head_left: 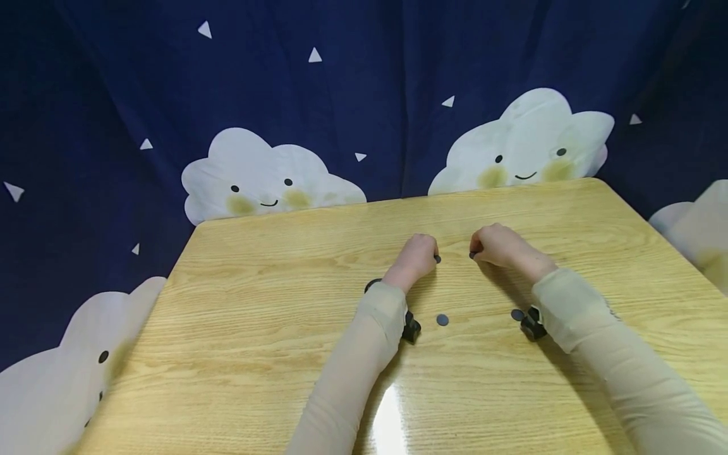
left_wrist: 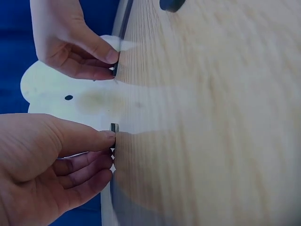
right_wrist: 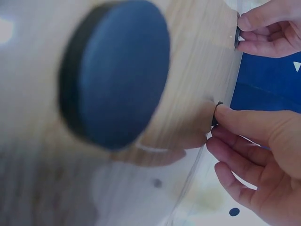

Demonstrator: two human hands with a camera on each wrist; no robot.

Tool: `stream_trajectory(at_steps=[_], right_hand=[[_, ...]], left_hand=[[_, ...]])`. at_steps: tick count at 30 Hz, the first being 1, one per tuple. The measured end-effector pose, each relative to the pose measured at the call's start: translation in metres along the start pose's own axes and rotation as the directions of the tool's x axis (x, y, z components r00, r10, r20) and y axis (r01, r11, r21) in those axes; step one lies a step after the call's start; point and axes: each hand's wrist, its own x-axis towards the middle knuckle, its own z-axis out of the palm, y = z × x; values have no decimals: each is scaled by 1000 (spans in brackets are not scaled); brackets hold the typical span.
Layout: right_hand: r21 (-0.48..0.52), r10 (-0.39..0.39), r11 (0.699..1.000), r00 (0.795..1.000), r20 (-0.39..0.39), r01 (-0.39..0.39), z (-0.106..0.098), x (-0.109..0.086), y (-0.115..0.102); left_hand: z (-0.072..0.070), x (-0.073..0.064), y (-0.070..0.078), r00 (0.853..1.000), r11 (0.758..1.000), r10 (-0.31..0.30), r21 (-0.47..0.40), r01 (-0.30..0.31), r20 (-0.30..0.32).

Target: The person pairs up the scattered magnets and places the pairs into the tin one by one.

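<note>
Near the far side of the table, my left hand (head_left: 416, 256) pinches a small dark round disc (head_left: 437, 259) between thumb and fingers. To its right, my right hand (head_left: 500, 245) pinches a similar dark disc (head_left: 473, 255). A short gap separates these discs, and both are at or very close to the tabletop. The left wrist view shows the left thumb on one disc (left_wrist: 113, 136). In the right wrist view, the right thumb and fingertips grip the other disc (right_wrist: 217, 114). Closer to me lie two more flat discs, a left one (head_left: 442, 320) and a right one (head_left: 517, 315).
The light wooden table (head_left: 256, 303) ends at a dark blue curtain (head_left: 392, 82) printed with clouds. Black wrist cameras sit beneath the left wrist (head_left: 411, 327) and the right wrist (head_left: 533, 325), the right one close beside a disc. Light glares off the front of the table.
</note>
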Motion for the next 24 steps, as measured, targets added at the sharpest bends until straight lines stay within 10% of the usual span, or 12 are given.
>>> stream_trajectory(at_steps=[24], right_hand=[[18, -30, 999, 1000, -8, 30, 1, 8, -13]], left_hand=[[4, 9, 4, 1000, 996, -12, -84, 11, -16]])
